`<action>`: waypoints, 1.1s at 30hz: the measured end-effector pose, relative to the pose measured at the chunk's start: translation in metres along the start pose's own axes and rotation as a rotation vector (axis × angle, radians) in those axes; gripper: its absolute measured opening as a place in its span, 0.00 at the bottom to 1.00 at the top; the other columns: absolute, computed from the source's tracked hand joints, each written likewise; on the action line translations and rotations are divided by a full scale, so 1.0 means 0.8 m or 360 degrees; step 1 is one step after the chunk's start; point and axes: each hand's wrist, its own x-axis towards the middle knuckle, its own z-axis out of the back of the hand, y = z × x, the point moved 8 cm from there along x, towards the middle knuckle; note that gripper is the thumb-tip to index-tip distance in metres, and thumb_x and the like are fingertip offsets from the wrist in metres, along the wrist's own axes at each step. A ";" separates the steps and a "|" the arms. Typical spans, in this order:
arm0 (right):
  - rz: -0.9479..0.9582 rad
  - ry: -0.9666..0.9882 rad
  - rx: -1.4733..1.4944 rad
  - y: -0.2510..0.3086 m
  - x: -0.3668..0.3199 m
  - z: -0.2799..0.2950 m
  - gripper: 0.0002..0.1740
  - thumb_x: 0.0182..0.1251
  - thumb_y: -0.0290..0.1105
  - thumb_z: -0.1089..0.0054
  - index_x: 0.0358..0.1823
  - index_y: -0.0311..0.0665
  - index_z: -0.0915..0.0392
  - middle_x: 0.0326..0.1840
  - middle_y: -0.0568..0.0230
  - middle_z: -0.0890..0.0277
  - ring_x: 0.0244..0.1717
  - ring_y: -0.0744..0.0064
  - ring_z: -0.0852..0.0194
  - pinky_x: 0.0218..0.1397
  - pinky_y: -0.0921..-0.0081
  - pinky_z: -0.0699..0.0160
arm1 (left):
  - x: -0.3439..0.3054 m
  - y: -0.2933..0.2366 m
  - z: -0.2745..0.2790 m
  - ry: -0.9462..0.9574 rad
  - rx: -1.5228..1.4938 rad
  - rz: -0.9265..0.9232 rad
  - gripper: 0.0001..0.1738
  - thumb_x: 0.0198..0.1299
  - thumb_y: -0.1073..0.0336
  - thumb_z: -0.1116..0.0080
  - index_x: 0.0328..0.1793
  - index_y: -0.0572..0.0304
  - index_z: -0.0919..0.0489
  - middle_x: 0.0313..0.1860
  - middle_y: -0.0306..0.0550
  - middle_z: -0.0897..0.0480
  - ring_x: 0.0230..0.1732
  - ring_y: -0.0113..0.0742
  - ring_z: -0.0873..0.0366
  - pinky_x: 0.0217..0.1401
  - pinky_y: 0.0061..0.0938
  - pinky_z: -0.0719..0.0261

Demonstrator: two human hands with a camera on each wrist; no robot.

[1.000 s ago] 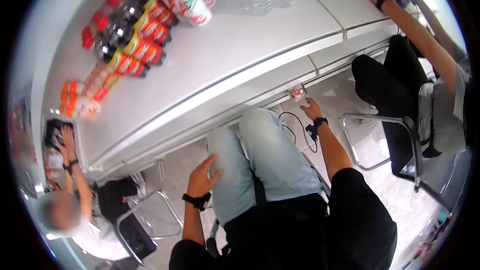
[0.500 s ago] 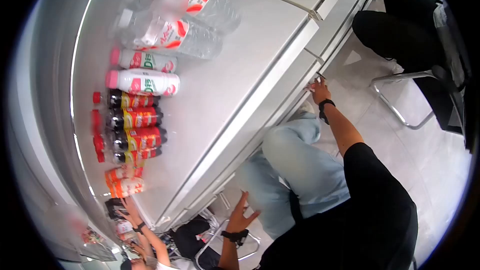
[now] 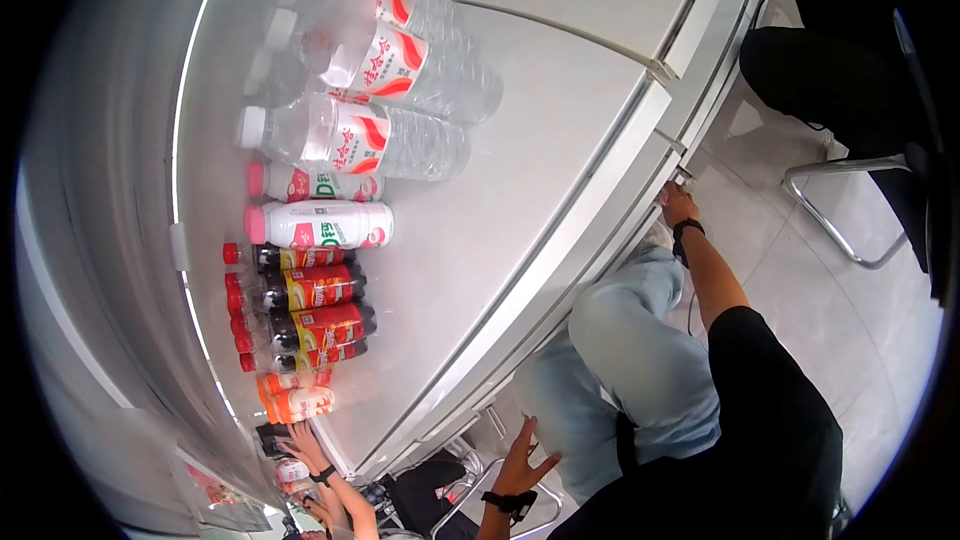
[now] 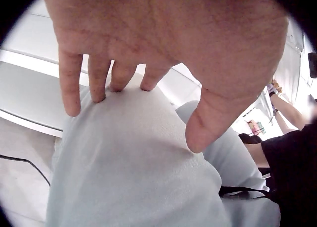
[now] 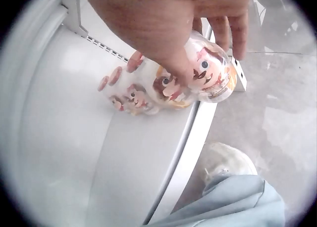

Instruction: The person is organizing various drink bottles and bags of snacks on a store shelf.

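My right hand (image 5: 163, 24) grips the front one of several small bottles printed with a cartoon face; this front bottle (image 5: 214, 71) is at the lower shelf's front edge, its top hidden under the hand. Behind it, the other cartoon-face bottles (image 5: 134, 96) with pink caps stand in a row running back into the shelf. In the head view the right hand (image 3: 680, 208) is low, close to the shelf front, with the bottles mostly hidden. My left hand (image 4: 163, 34) rests over a knee in light jeans (image 4: 133, 138), fingers spread and holding nothing.
On the upper shelf (image 3: 500, 230) lie rows of water bottles (image 3: 420, 140), white pink-capped bottles (image 3: 330, 225), dark cola-like bottles (image 3: 325, 330) and orange-labelled bottles (image 3: 305, 403). Another person's hand (image 3: 308, 448) is at the far end. A metal-framed chair (image 3: 850, 210) stands at right.
The head view has turned toward the shelf's bottles. My right hand has reached from beside the knee to the lower shelf and taken hold of a bottle. The left hand stays by the knee.
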 end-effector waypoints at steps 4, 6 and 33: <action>0.0188 -0.0074 -0.0090 0.001 -0.008 0.003 0.23 0.62 0.35 0.38 0.58 0.51 0.33 0.58 0.60 0.25 0.56 0.48 0.24 0.54 0.53 0.22 | -0.001 -0.006 0.004 -0.0003 0.0052 0.0031 0.51 0.56 0.59 0.27 0.80 0.57 0.47 0.79 0.64 0.44 0.77 0.56 0.41 0.67 0.44 0.26; 0.0245 -0.0094 -0.0114 -0.007 -0.024 0.010 0.23 0.59 0.37 0.34 0.55 0.48 0.31 0.52 0.58 0.23 0.52 0.48 0.22 0.52 0.54 0.22 | 0.002 -0.008 0.005 -0.0033 0.0069 -0.0006 0.50 0.57 0.59 0.28 0.80 0.59 0.46 0.78 0.65 0.42 0.76 0.56 0.39 0.67 0.44 0.27; 0.1220 -0.0387 -0.0054 0.019 -0.329 0.330 0.17 0.52 0.33 0.31 0.42 0.35 0.23 0.41 0.51 0.28 0.44 0.46 0.27 0.46 0.56 0.27 | -0.051 0.014 -0.001 -0.0660 0.0282 -0.0454 0.36 0.62 0.51 0.39 0.75 0.53 0.35 0.72 0.61 0.32 0.71 0.57 0.34 0.72 0.41 0.34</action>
